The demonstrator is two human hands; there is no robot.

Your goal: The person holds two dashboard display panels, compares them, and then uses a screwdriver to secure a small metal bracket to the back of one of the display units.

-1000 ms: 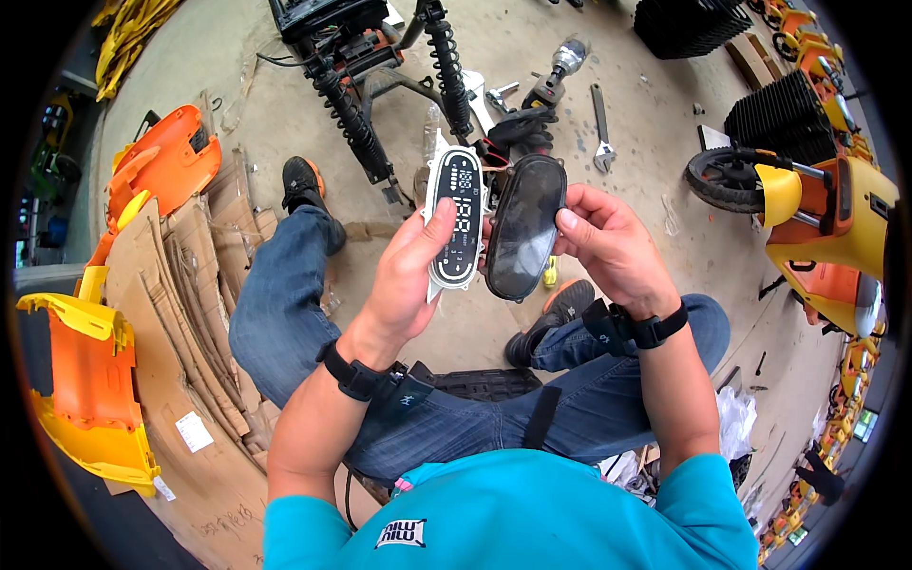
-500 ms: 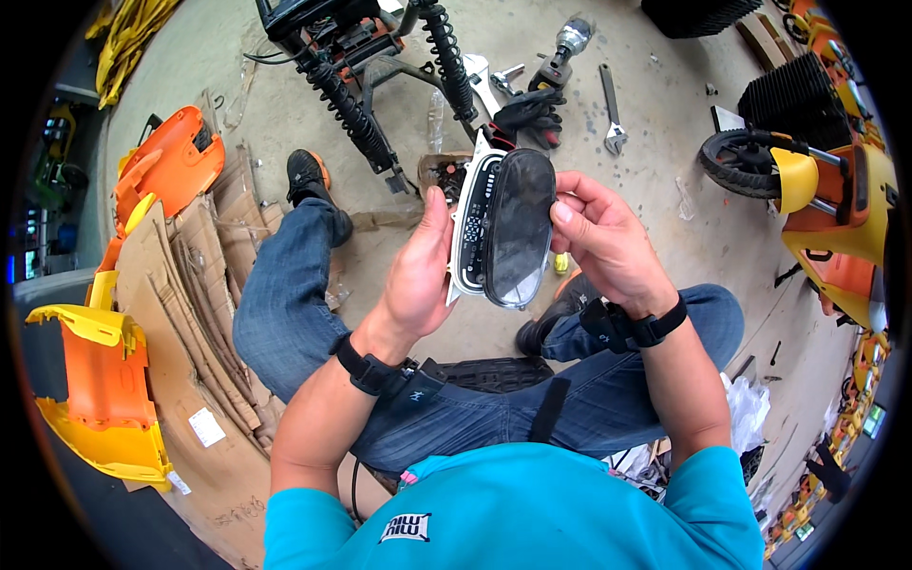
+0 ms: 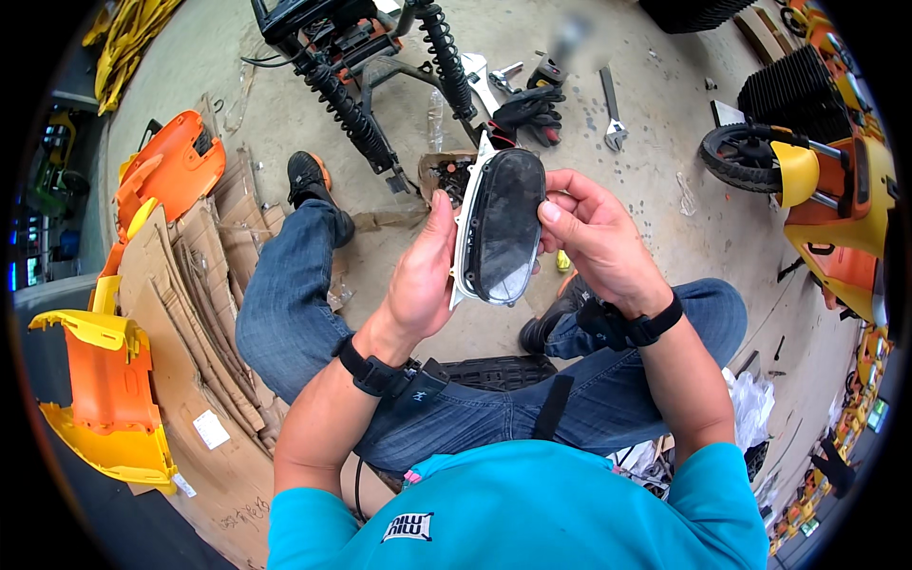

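While the left hand [image 3: 418, 285] holds a white-edged panel [image 3: 462, 252], the right hand [image 3: 598, 233] pinches a cover [image 3: 508, 223] — dark, oblong, glossy.

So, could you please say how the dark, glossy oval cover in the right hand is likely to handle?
The dark, glossy oval cover is probably stiff: its outline looks undistorted where the right hand pinches it. It may be slippery, given its shiny face, and seems light, gripped at one edge.
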